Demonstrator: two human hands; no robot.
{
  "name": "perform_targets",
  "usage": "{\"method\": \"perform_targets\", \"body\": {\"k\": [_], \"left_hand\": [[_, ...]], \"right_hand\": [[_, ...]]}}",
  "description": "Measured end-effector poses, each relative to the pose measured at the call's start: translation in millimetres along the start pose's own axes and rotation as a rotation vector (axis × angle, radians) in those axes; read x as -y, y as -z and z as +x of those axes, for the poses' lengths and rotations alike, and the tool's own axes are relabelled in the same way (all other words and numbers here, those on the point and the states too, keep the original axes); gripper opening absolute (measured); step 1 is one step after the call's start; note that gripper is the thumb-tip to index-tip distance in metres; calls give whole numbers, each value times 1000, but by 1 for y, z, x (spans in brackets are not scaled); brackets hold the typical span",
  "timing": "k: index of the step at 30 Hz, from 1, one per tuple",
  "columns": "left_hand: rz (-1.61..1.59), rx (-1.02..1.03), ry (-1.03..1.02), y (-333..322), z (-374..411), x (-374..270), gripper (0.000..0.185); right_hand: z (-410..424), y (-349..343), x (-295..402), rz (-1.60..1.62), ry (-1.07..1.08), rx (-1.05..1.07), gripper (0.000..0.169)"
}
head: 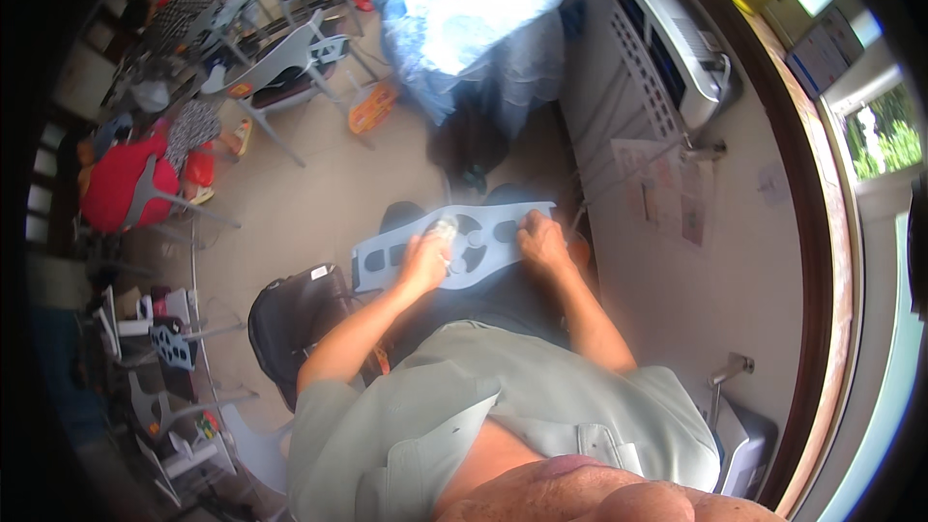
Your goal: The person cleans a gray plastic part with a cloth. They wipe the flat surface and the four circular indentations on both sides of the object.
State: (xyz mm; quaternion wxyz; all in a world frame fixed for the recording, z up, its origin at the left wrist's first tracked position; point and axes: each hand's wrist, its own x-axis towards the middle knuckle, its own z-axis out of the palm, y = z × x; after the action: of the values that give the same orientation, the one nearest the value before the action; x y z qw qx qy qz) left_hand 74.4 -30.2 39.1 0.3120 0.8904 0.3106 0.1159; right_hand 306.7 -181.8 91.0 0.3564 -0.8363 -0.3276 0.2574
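Note:
A light-blue plastic panel (493, 235) with several cutouts lies across my lap. My left hand (426, 261) is closed around a small pale wad (447, 228), perhaps cloth or paper, held against the left-centre part of the panel. At the panel's right end my right hand (542, 243) grips its upper edge. Beyond the panel stands a big bundle in blue and clear plastic (471, 22), with a dark object beneath it.
A black bag (301, 326) sits at my left. Grey chairs (283, 65) stand ahead left, near an orange item (372, 107) and a red-covered chair (130, 181). The wall (652, 268) with a mounted heater-like unit (667, 36) runs along my right.

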Motion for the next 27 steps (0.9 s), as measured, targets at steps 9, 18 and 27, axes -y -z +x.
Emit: {"method": "perform_targets", "body": {"k": [9,18,27], "left_hand": [[97,-131,110,-15,28,-5,25],[-132,-86,303,-43,78,-39,33],[-273,-176,155,-71,94,-78,28]], "right_hand": [[5,-8,-24,10,91,-30,20],[6,-9,-29,9,103,-23,21],[7,-9,-30,-5,86,-11,24]]}}
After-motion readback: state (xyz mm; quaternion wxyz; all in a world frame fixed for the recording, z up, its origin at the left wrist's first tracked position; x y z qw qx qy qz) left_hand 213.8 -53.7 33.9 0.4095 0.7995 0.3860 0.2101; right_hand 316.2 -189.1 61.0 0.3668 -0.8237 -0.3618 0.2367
